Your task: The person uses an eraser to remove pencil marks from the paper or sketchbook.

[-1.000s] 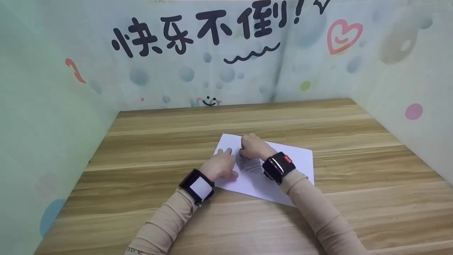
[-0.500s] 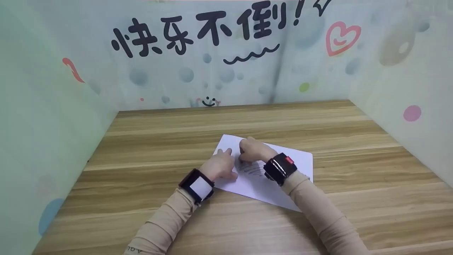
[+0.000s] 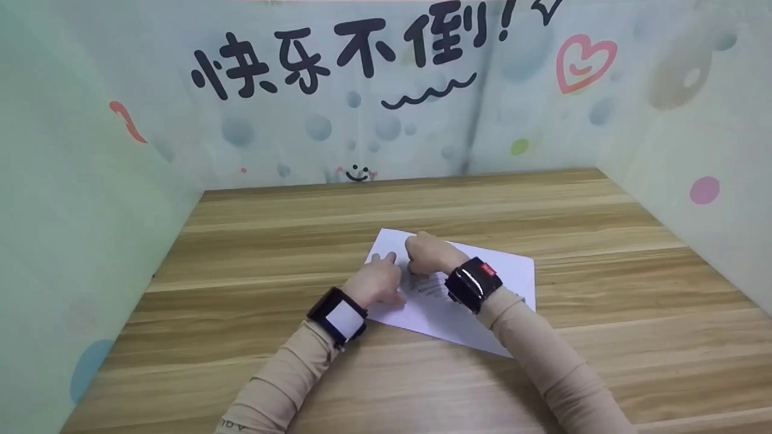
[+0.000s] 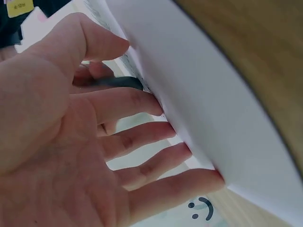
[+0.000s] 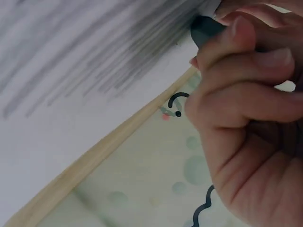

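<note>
Our right hand [image 3: 426,252] curls tight round a small dark eraser [image 5: 204,29], thumb and fingers [image 5: 246,61] pinching it so that only its dark end shows in the right wrist view. That end presses on the paper [image 3: 506,271], right at the edge of a patch of grey pencil shading [image 5: 118,52]. From the head view we cannot see the eraser at all, as the hand covers it.

Our left hand [image 3: 375,280] lies just beside the right one, its fingers [image 4: 142,142] straight and spread, the tips pressed flat on the paper to hold it down. The thumb rests on the sheet as well.

The paper is a white sheet lying flat on the desk [image 3: 253,241], turned at an angle, a little to the right of the middle and near us. Its near left part is under our hands; the shading [image 3: 425,283] shows between the two wrists.

Each wrist wears a black band [image 3: 473,283], and beige sleeves [image 3: 543,361] cover both arms.

Around the desk stand pale green walls [image 3: 72,199] with bubbles, a pink heart [image 3: 584,59] and black lettering [image 3: 338,51]; a small smiley [image 3: 357,173] sits low on the back wall.
</note>
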{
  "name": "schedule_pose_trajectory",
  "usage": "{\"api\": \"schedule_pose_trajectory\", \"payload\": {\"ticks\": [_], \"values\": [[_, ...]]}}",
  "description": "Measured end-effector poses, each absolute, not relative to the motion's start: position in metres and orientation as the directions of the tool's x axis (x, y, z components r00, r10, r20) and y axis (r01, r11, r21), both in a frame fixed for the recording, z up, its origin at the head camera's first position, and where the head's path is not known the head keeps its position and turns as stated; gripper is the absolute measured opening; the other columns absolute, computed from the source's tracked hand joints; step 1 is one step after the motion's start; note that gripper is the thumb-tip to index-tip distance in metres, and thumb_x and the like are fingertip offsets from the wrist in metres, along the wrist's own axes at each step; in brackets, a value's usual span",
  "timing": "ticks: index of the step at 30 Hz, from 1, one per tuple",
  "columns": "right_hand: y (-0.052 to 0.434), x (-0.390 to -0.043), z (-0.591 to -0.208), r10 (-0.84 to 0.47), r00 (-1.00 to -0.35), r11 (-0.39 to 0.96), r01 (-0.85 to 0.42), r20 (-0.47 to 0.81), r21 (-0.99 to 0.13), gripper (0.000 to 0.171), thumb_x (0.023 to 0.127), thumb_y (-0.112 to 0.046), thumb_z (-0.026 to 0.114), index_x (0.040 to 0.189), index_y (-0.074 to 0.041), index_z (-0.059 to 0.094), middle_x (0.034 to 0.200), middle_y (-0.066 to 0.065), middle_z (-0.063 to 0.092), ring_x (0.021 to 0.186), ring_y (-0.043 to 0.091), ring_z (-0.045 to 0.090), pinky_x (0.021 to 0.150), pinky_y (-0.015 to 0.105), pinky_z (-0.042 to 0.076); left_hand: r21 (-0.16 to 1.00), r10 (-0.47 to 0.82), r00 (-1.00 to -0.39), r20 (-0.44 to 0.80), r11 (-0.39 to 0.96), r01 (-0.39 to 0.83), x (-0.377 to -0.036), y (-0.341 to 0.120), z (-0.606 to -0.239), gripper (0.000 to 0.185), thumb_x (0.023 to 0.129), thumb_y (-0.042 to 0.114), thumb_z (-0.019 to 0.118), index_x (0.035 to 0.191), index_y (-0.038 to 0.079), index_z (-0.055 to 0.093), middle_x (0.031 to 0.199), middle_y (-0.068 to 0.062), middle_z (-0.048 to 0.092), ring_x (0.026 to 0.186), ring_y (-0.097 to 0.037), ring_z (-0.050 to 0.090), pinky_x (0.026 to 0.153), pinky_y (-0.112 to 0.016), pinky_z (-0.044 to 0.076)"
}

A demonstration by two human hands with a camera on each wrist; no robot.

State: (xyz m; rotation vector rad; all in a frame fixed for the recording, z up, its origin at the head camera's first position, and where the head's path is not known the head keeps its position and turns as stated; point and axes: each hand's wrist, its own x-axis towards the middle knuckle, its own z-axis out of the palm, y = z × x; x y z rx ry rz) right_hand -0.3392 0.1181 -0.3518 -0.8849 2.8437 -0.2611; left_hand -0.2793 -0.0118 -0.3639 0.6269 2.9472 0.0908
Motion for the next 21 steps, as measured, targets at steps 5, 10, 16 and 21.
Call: {"api": "schedule_pose_trajectory", "payload": {"ticks": [5,10,16,21], "values": [[0.1181,-0.3390,-0.3516,-0.585,-0.807,0.801,-0.559,-0.082,-0.216,0.008,0.072,-0.002,0.060,0.072,0.002,0.067,0.059,0.002,0.055,0.056,0.014,0.047,0.048,0.021,0.034,0.076,0.410,-0.904,-0.120,0.912,0.403,-0.2792,-0.0127,-0.3633,0.035,0.080,0.027,0.070,0.092,-0.006,0.068,0.126,-0.021,0.051,0.108,-0.040,0.053,0.087,-0.045,0.052],[0.1173,-0.3388,-0.3511,-0.581,-0.809,0.808,-0.558,-0.094,-0.189,0.004,0.072,-0.002,0.061,0.074,0.000,0.064,0.066,0.004,0.057,0.061,0.016,0.049,0.050,0.023,0.037,0.078,0.409,-0.906,-0.113,0.912,0.402,-0.2803,-0.0130,-0.3640,0.036,0.078,0.027,0.071,0.091,-0.006,0.068,0.126,-0.020,0.052,0.107,-0.039,0.053,0.086,-0.046,0.053],[0.1150,-0.3414,-0.3525,-0.565,-0.825,0.811,-0.549,-0.028,-0.202,0.009,0.072,-0.004,0.061,0.076,0.002,0.067,0.075,0.014,0.068,0.065,0.019,0.053,0.056,0.031,0.046,0.068,0.416,-0.900,-0.133,0.909,0.410,-0.2803,-0.0123,-0.3625,0.037,0.080,0.026,0.068,0.096,-0.008,0.068,0.129,-0.021,0.050,0.109,-0.039,0.052,0.087,-0.046,0.053],[0.1163,-0.3413,-0.3510,-0.574,-0.813,0.813,-0.551,-0.098,-0.189,0.009,0.071,-0.004,0.061,0.075,0.001,0.067,0.068,0.005,0.060,0.065,0.017,0.050,0.051,0.026,0.040,0.062,0.410,-0.901,-0.143,0.912,0.406,-0.2799,-0.0104,-0.3621,0.036,0.079,0.027,0.070,0.096,-0.005,0.068,0.130,-0.020,0.050,0.110,-0.038,0.051,0.087,-0.044,0.053]]}}
